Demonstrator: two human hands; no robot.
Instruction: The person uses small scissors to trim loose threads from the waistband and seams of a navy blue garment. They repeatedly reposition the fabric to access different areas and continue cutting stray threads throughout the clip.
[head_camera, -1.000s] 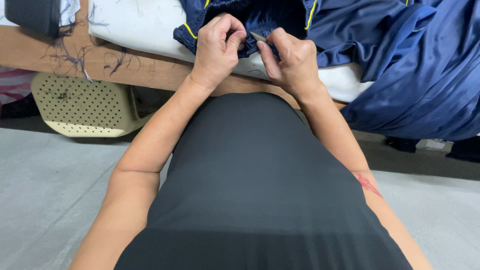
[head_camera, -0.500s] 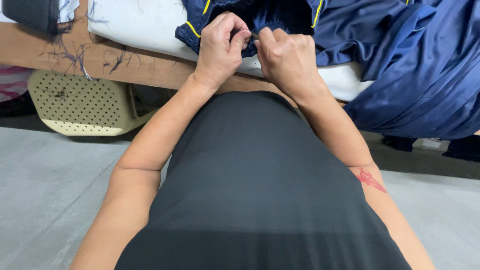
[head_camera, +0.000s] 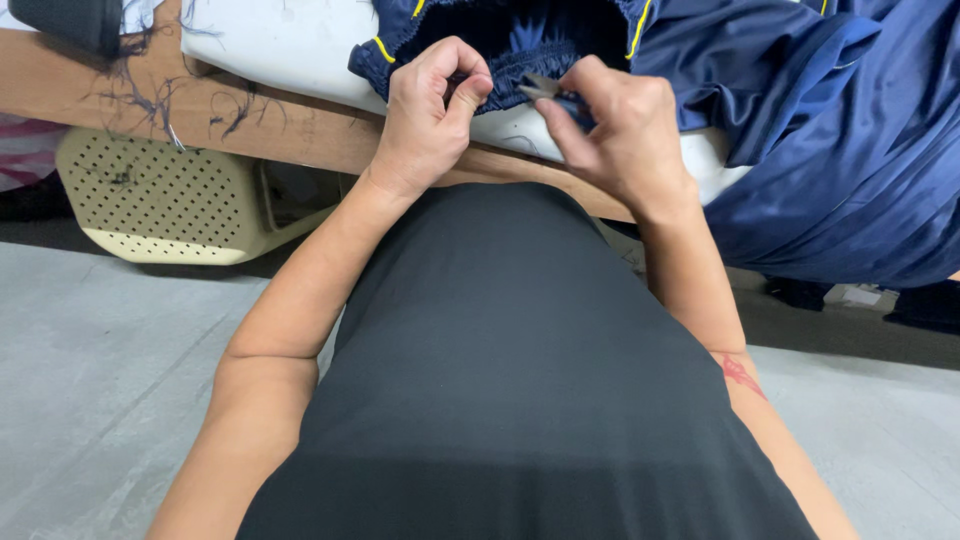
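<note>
Two hands work at the edge of a dark blue garment at the top of the frame, seen from above.

The left hand (head_camera: 432, 115), upper centre, is curled with thumb and forefinger pinched on the blue garment (head_camera: 800, 130), which lies over the white-covered tabletop (head_camera: 290, 55) and spills to the upper right. The right hand (head_camera: 620, 130), just beside it, grips a small dark tool (head_camera: 545, 88), likely a thread snip, its tip touching the cloth. As a judgement: the tip sits near the left fingers, so a slip could nick skin or cut the fabric; the slippery cloth might slide off the edge. Counted: two hands, one garment, one tool, one cream perforated basket (head_camera: 160, 195) at the left.
</note>
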